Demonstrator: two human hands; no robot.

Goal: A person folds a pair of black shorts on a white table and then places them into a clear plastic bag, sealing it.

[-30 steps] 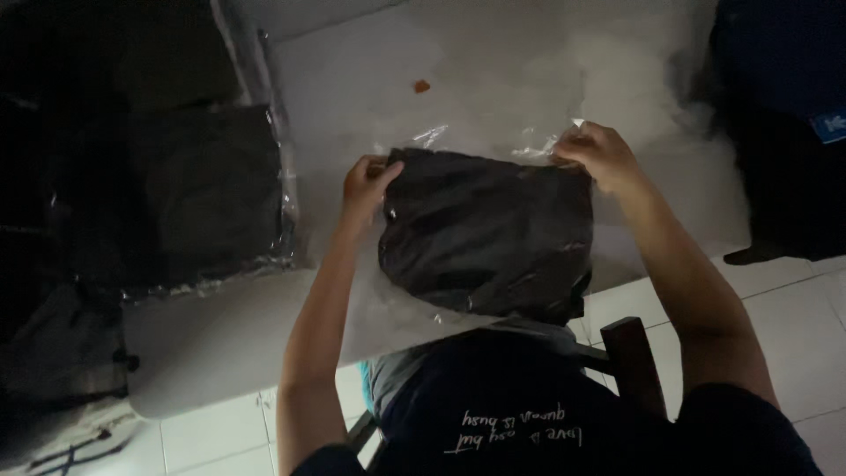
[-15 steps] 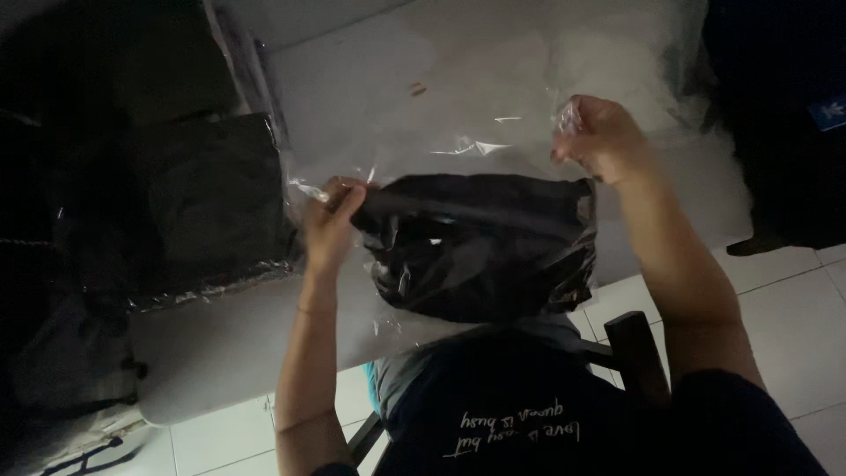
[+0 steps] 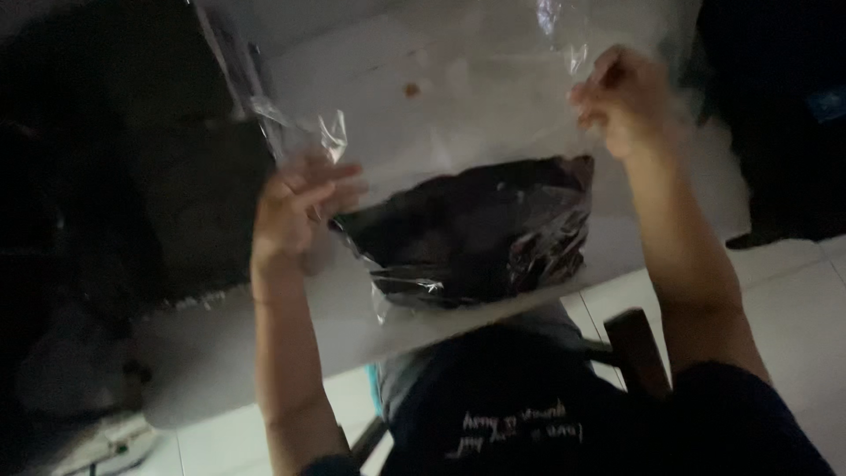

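Bag: clear plastic bag [image 3: 458, 115] held up above table [image 3: 264, 353], mouth upward so the contents sink.
Garment: dark folded garment [image 3: 476, 229] inside bag, at its bottom.
Left hand [image 3: 295, 211]: pinches bag's left edge.
Right hand [image 3: 621, 101]: grips bag's top right corner, higher; hands well apart, stretching bag.
Pile: dark pile [image 3: 150, 194] left of bag.

Glossy clear plastic bag [image 3: 458, 115] holds dark matt cloth [image 3: 476, 229].
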